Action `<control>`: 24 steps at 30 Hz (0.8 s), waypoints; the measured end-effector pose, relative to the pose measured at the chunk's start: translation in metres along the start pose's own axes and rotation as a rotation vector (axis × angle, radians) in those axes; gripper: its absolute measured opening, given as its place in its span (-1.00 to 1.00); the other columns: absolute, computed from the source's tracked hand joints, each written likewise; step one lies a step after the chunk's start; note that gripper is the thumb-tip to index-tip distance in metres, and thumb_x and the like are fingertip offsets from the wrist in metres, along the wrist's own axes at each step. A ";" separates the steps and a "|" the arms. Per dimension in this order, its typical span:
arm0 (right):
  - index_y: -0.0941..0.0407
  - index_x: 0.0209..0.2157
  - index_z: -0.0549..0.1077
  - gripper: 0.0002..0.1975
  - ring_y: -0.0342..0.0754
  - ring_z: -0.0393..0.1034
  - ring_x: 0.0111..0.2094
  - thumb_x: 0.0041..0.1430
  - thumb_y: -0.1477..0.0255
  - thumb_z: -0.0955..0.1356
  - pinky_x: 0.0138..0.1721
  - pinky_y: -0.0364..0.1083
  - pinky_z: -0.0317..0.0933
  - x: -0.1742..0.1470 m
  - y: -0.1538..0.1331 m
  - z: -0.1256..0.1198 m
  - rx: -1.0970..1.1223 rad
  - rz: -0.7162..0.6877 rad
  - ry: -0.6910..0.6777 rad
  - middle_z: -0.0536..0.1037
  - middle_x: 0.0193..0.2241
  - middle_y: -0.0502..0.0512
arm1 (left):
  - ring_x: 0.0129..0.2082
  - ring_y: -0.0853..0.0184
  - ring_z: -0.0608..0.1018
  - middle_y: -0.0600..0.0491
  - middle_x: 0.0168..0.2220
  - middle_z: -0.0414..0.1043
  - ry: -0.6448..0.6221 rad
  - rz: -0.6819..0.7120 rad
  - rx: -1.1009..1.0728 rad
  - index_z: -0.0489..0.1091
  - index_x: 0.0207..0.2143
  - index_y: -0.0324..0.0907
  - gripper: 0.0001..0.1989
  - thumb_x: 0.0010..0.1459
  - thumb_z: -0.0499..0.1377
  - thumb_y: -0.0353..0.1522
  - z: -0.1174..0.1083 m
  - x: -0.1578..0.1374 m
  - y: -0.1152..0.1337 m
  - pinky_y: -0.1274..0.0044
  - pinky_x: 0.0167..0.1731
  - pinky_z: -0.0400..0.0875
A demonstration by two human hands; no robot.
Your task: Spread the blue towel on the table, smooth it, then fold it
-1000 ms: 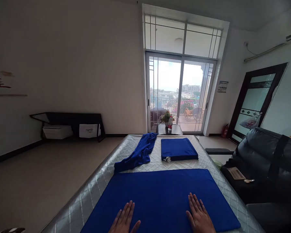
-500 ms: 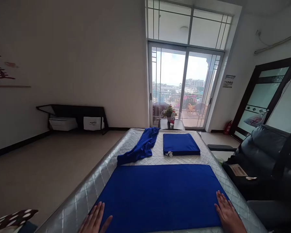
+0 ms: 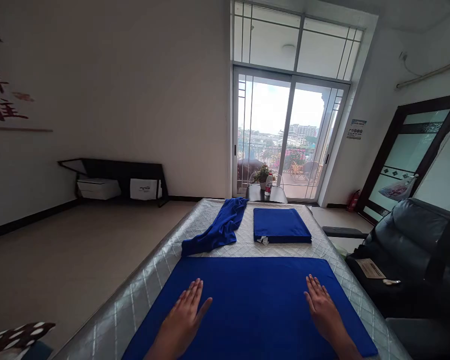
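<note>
A large blue cloth (image 3: 258, 305) lies spread smooth and flat across the near part of a silvery quilted mattress (image 3: 135, 295). Over its left part is my left hand (image 3: 185, 310), fingers stretched out and thumb apart. My right hand (image 3: 320, 302) is over the right part, also flat with straight fingers. Both hands hold nothing; whether the palms touch the cloth I cannot tell. Beyond the cloth, a neat stack of folded blue cloth (image 3: 282, 223) with small white tags at its front edge lies to the right. A crumpled blue cloth (image 3: 219, 230) lies to the left of the stack.
A black sofa (image 3: 416, 240) with a card (image 3: 370, 268) on its seat stands at the right. Behind the mattress, a small table (image 3: 255, 194) bears a bottle (image 3: 268, 185) and a potted plant (image 3: 263, 175). A black rack (image 3: 122, 170) with white boxes stands by the left wall.
Both my hands have moved forward and inward from the cloth's side edges to over its surface. The camera view has shifted slightly. The stack and the crumpled cloth have stayed put.
</note>
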State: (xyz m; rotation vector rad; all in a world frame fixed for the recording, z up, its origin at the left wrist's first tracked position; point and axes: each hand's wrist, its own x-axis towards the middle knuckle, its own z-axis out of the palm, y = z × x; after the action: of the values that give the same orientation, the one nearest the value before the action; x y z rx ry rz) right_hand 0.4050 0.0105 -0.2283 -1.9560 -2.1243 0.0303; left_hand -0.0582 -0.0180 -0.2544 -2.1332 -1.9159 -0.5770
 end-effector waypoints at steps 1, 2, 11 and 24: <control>0.18 0.36 0.08 -0.37 -0.05 -0.17 0.39 0.37 0.23 -0.05 0.37 0.07 -0.18 0.013 -0.028 -0.005 0.027 -0.057 -0.025 0.04 0.38 0.09 | 0.34 0.23 0.20 0.03 0.37 0.11 -0.089 0.035 -0.033 -0.05 0.38 -0.04 -0.41 0.37 -0.09 -0.11 -0.002 0.023 0.026 0.32 0.27 0.20; 0.19 0.36 0.07 -0.37 -0.05 -0.18 0.39 0.38 0.23 -0.06 0.37 0.06 -0.19 0.027 -0.055 -0.007 0.052 -0.097 -0.046 0.04 0.38 0.10 | 0.36 0.23 0.16 -0.02 0.38 0.08 -0.162 0.101 -0.074 0.00 0.37 -0.13 -0.42 0.39 -0.14 -0.11 -0.002 0.046 0.051 0.31 0.30 0.15; 0.20 0.38 -0.02 -0.42 -0.03 -0.23 0.40 0.38 0.35 0.00 0.38 0.06 -0.32 0.099 -0.148 0.040 0.109 -0.241 -0.159 -0.05 0.40 0.14 | 0.36 0.19 0.17 -0.19 0.34 0.16 -0.195 0.275 -0.228 0.12 0.31 -0.31 -0.40 0.42 -0.20 -0.12 0.052 0.131 0.150 0.24 0.31 0.16; 0.17 0.39 -0.07 -0.41 -0.05 -0.29 0.41 0.40 0.30 -0.02 0.38 0.05 -0.35 0.104 -0.138 0.053 0.097 -0.257 -0.166 -0.06 0.40 0.10 | 0.37 0.22 0.16 -0.14 0.35 0.16 -0.169 0.272 -0.209 0.10 0.33 -0.28 -0.38 0.41 -0.24 -0.10 0.082 0.129 0.142 0.25 0.33 0.12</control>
State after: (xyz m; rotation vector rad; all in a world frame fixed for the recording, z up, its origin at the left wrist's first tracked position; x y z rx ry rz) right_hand 0.2526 0.1080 -0.2360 -1.6653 -2.4153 0.2508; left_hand 0.1032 0.1137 -0.2595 -2.5957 -1.6623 -0.5797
